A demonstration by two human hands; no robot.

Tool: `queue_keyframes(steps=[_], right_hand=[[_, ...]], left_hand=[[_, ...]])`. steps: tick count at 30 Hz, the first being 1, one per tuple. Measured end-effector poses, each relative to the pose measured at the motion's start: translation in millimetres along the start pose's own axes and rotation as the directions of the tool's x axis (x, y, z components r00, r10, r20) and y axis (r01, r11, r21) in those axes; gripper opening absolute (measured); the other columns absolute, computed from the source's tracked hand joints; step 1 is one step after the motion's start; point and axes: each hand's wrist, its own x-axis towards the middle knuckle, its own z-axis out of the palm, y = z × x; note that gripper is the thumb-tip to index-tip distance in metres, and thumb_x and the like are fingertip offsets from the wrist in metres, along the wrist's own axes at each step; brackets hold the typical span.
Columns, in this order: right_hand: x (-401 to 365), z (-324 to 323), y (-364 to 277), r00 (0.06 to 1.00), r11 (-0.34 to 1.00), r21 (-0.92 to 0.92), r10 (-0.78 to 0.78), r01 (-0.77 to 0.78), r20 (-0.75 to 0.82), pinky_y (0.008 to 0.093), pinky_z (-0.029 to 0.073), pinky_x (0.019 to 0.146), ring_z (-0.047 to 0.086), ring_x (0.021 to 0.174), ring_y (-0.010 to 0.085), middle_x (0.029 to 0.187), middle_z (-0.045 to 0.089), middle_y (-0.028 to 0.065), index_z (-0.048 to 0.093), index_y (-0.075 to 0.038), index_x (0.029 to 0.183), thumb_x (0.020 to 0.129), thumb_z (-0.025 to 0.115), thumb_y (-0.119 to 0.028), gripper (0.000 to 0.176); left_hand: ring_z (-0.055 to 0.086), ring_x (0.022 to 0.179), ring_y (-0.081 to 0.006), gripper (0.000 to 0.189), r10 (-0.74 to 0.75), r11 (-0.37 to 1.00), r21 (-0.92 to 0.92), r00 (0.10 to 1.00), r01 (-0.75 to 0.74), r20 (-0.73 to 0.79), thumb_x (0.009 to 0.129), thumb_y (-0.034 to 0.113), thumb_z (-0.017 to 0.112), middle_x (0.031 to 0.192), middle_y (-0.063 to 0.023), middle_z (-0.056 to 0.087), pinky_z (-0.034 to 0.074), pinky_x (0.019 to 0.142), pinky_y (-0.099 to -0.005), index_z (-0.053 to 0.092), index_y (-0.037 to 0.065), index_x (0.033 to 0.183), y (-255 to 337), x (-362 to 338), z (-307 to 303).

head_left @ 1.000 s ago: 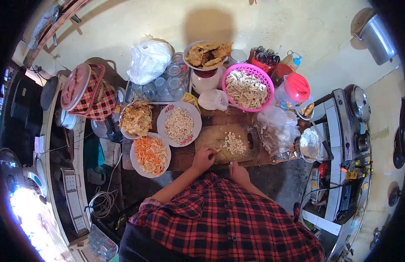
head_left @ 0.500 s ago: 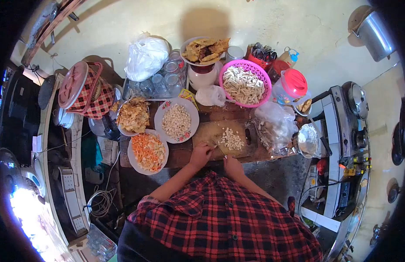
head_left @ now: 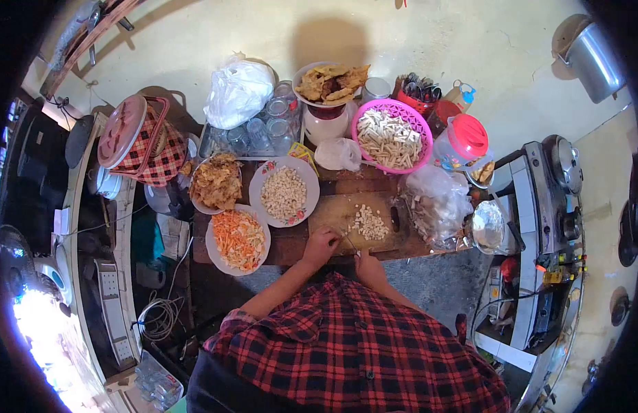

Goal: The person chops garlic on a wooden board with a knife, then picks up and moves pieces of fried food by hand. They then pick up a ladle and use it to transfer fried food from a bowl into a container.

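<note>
My right hand (head_left: 370, 267) grips a knife (head_left: 350, 243) by its handle, the blade pointing up and left over the wooden chopping board (head_left: 330, 208). Curled by the knife tip at the board's near left is my left hand (head_left: 321, 244); its fingers are closed, and whatever they pinch is too small to make out. Pale diced pieces (head_left: 370, 222) lie loose on the board, right of the blade. Just left of the board, a flowered plate (head_left: 257, 180) carries more pale dice. A second plate (head_left: 211, 246) holds shredded orange and whitish vegetables.
Behind the board stands a pink basket (head_left: 359, 149) of pale sticks. Beside it are a clear plastic bag (head_left: 439, 196) and a red-lidded container (head_left: 468, 135). Fried food fills a bowl (head_left: 215, 181) at left. Glasses (head_left: 278, 127) stand on a tray. A stove (head_left: 543, 196) is at right.
The whole view has shifted slightly right. Both hands stay at the board's near edge, with the knife still in my right hand and the diced pieces much the same.
</note>
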Motion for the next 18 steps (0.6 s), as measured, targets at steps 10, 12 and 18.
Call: queue_keyframes(steps=[10,12,18], right_hand=[[7,12,0,0.998,1.0,-0.001,0.009,-0.009,-0.057,0.0542,0.047,0.06,0.06,0.068,0.0449,0.069,0.06,0.0263,0.045,0.0,0.097,0.091,0.045,-0.029,0.03],[4,9,0,0.999,1.0,0.016,0.026,-0.025,-0.034,0.0543,0.047,0.061,0.06,0.069,0.0449,0.07,0.06,0.0263,0.045,0.0,0.096,0.092,0.045,-0.029,0.03],[2,-5,-16,0.998,0.998,-0.016,0.054,-0.053,0.036,0.0544,0.047,0.061,0.06,0.07,0.0454,0.071,0.06,0.0269,0.045,0.0,0.097,0.091,0.046,-0.029,0.03]], left_hand=[[0.057,0.08,-0.0327,0.01,0.011,1.0,0.015,0.999,-0.012,0.051,0.072,0.01,0.066,0.078,-0.0146,0.058,0.047,0.073,-0.0405,0.063,0.0,0.075,-8,2,0],[0.059,0.082,-0.0327,0.013,-0.008,1.0,0.014,0.999,0.008,0.049,0.071,0.009,0.068,0.083,-0.014,0.061,0.048,0.072,-0.0397,0.065,0.001,0.081,-7,1,-1],[0.059,0.081,-0.0329,0.012,-0.004,1.0,0.01,0.998,0.003,0.066,0.07,0.008,0.068,0.08,-0.0143,0.061,0.048,0.071,-0.04,0.065,0.001,0.079,-8,2,-2]])
